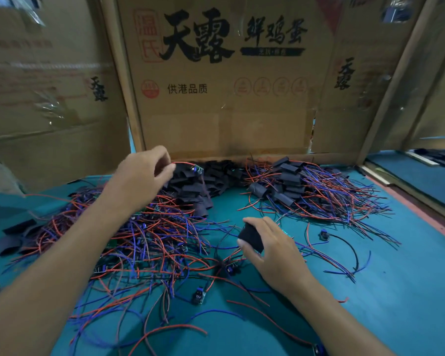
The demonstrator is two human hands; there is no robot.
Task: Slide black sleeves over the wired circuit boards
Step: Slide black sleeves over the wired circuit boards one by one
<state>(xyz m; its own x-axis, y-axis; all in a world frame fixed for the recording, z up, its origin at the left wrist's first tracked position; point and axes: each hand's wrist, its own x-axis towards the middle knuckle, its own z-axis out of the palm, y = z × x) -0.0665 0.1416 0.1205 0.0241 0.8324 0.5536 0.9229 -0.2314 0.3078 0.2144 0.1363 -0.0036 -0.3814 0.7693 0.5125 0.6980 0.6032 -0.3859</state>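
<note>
We are pinching a black sleeve [251, 238] in our right hand [275, 255]; left hand [141, 176] fingers are curling, pinching a red wire [183, 163] over the sleeve pile [203, 186].

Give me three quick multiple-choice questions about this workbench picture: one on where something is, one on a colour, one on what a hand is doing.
1. Where does the heap of finished, sleeved boards lie?
A. far right of the table
B. near left corner
C. on the cardboard box

2. What colour is the table top?
A. white
B. teal
C. yellow

3. What is the right hand doing?
A. resting flat and empty
B. pinching a black sleeve
C. holding scissors

Answers:
1 A: the sleeved boards with their wires sit at the far right.
2 B: the table is teal.
3 B: the right hand pinches a black sleeve between thumb and fingers, while the left hand pinches a red wire.
</note>
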